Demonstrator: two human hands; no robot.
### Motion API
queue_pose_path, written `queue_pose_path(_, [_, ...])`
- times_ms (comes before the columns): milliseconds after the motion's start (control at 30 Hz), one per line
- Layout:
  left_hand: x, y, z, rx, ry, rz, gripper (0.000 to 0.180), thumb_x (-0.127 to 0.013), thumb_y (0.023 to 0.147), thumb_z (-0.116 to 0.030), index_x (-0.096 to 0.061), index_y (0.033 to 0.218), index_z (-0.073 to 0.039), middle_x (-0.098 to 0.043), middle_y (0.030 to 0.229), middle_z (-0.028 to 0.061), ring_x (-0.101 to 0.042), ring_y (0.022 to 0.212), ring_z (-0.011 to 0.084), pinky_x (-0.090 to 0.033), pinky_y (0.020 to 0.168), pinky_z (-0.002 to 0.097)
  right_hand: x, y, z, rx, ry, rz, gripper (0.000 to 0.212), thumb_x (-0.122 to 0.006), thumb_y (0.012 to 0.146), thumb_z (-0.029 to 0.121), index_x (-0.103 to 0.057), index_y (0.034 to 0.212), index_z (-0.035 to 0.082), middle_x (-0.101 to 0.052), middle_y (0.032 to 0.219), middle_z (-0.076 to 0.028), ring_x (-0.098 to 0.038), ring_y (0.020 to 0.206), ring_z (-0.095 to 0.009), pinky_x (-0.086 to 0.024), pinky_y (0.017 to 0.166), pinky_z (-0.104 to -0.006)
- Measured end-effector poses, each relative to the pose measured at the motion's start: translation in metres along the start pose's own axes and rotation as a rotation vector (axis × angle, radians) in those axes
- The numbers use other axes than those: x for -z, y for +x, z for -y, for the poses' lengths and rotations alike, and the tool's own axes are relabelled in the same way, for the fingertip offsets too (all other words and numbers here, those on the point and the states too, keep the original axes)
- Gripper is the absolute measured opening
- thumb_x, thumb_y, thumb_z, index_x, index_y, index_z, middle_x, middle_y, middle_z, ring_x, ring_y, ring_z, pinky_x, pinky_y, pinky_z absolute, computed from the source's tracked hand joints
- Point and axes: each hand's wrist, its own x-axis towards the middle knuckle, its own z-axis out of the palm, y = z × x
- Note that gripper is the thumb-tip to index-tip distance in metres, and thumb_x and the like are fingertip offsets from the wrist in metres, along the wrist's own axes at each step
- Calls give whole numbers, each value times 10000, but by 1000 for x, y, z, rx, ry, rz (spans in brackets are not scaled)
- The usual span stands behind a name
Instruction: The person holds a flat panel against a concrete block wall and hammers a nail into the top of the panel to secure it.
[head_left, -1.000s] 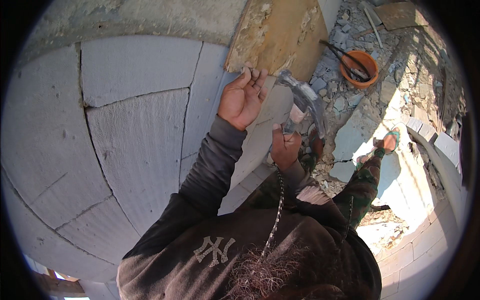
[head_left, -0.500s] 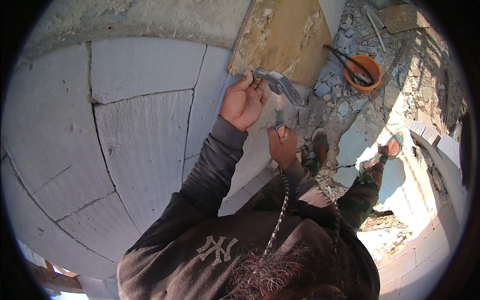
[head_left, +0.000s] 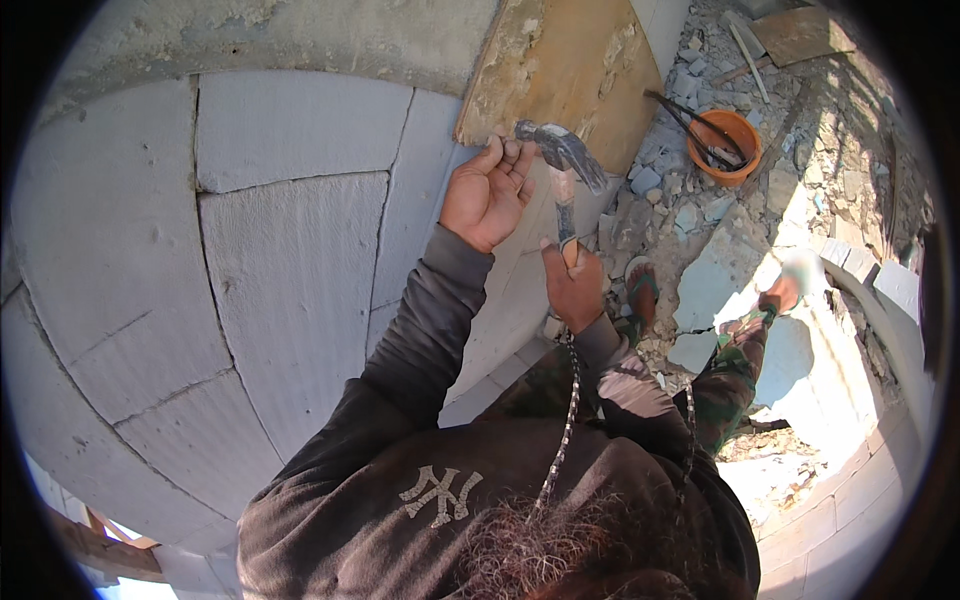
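Note:
My right hand (head_left: 575,290) is wrapped round the handle of a claw hammer (head_left: 563,190), whose dark metal head sits just right of my left fingertips. My left hand (head_left: 484,203) is palm up, thumb and fingertips pinched together at the lower edge of a worn wooden board (head_left: 565,65). What lies in that pinch is too small to make out. The board stands against a wall of pale grey blocks (head_left: 290,240).
An orange bucket (head_left: 728,175) with dark-handled tools in it stands on the rubble (head_left: 690,80) to the right. A large broken slab (head_left: 715,265) lies near my feet. A rough concrete beam (head_left: 300,40) runs along the far left.
The hammer and my right hand have shifted slightly; the hammer's head has risen a little and its striking face is nearer my left fingertips. My left hand stays at the board's edge.

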Motion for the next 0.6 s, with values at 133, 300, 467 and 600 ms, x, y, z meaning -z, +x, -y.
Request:
queue_pose_path(133, [-5,-3,-1,-30,14,-11,197,-563,1040,-308,-632,1183,-192,-641,1046,-61,-546,1166,152,-361,1028,382,16,-6,8,21,-4,-55,329,-642,948,209,-537,720,-5,-489,566,-90,-455,534,-156,-403,530,-370])
queue_pose_path(300, [-1,-36,25,-629,1080,-230,320,-676,968,-296,-627,1215,-99,-659,1073,-13,-570,1105,197,-421,981,397,27,-15,1,72,6,-80,255,-595,959,190,-543,811,-11,-502,617,-106,-478,567,-180,-415,558,-370])
queue_pose_path(467, [-23,-29,-13,-1421,2019,-303,324,-763,846,-257,-683,1128,-119,-662,1091,30,-574,1027,245,-385,932,412,26,-28,-1,65,44,-5,221,-579,961,191,-544,874,-8,-513,652,-113,-500,589,-207,-427,576,-378])
queue_pose_path(600, [-17,-19,-19,-1426,2114,-336,199,-768,825,-242,-725,994,-147,-654,1088,21,-556,997,251,-359,896,415,14,-24,-4,115,61,11,230,-579,962,202,-545,877,-8,-515,655,-137,-522,589,-251,-438,585,-392])
